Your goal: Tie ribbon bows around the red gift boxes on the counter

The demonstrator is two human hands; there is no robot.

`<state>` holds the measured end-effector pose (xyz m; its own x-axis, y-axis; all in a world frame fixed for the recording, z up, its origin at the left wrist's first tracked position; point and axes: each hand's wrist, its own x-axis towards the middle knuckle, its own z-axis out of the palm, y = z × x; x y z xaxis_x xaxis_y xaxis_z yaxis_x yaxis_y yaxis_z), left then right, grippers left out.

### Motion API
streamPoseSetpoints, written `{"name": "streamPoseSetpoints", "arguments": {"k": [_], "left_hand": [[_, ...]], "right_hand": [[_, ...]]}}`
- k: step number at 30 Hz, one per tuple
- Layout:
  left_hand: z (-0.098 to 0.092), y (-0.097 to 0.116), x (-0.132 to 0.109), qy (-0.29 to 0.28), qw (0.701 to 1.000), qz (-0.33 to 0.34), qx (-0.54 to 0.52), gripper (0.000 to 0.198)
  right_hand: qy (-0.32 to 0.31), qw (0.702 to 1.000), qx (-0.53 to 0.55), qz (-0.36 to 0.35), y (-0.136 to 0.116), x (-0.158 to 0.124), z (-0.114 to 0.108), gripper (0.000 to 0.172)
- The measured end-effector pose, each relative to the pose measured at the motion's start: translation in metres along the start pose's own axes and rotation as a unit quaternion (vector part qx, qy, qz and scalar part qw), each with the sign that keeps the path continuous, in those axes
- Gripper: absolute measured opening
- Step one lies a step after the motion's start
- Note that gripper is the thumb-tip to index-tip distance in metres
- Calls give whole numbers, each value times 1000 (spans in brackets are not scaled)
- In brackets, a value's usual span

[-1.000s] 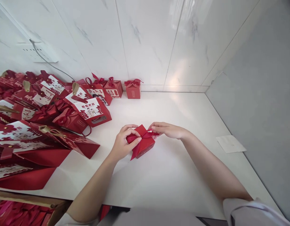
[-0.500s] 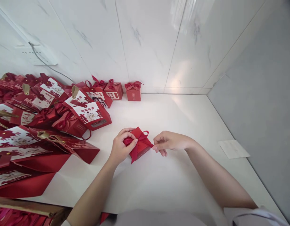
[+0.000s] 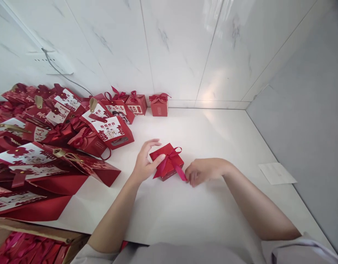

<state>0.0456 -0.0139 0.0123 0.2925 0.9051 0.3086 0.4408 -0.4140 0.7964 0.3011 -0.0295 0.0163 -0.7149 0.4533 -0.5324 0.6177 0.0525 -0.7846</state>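
A small red gift box (image 3: 167, 161) tied with a red ribbon (image 3: 169, 160) lies on the white table (image 3: 201, 212) in front of me. My left hand (image 3: 145, 161) is at its left side, thumb pinching the ribbon's left loop against the box, the other fingers lifted and curved. My right hand (image 3: 202, 171) rests on the table just right of the box, fingers closed in a pinch on the ribbon's right tail end.
Many red gift bags (image 3: 45, 154) and boxes crowd the left of the table. Three small red ribboned boxes (image 3: 159, 104) stand against the marble back wall. A white paper slip (image 3: 277, 173) lies at the right, near the grey side wall. A cardboard box of red ribbons (image 3: 31, 247) sits lower left.
My right hand has drawn the ribbon tail down and to the right, lowering onto the table. My left fingers have lifted off the box, leaving the thumb on the bow.
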Motion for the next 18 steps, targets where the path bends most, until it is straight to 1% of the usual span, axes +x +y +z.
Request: {"name": "streamPoseSetpoints", "arguments": {"k": [2,3,4,5,7,9,11,13,15,18], "left_hand": [[-16,5,-6,98,993,-37,54,23],[-25,8,-10,129,985,-69,94,22],[-33,11,-16,130,977,-100,136,24],[-39,14,-22,108,971,-131,167,29],[-44,17,-35,35,965,-187,180,37],[-37,17,-47,-34,963,-225,146,40],[-23,15,-56,-69,964,-244,85,42],[-9,13,-62,-73,964,-255,-2,42],[1,12,-64,-70,958,-261,-96,41],[6,11,-62,-69,940,-268,-198,40]], "right_hand": [[120,992,-10,20,3,-11,-10,20],[171,985,1,24,5,-15,-15,22],[212,977,21,22,6,-16,-19,26],[242,969,50,13,7,-16,-21,30],[276,954,112,-19,8,-10,-23,36],[287,942,163,-59,9,1,-21,37],[279,932,207,-106,9,12,-17,34],[254,923,243,-155,10,20,-13,31],[230,917,259,-199,11,25,-9,28],[208,913,251,-245,9,31,-7,34]]}}
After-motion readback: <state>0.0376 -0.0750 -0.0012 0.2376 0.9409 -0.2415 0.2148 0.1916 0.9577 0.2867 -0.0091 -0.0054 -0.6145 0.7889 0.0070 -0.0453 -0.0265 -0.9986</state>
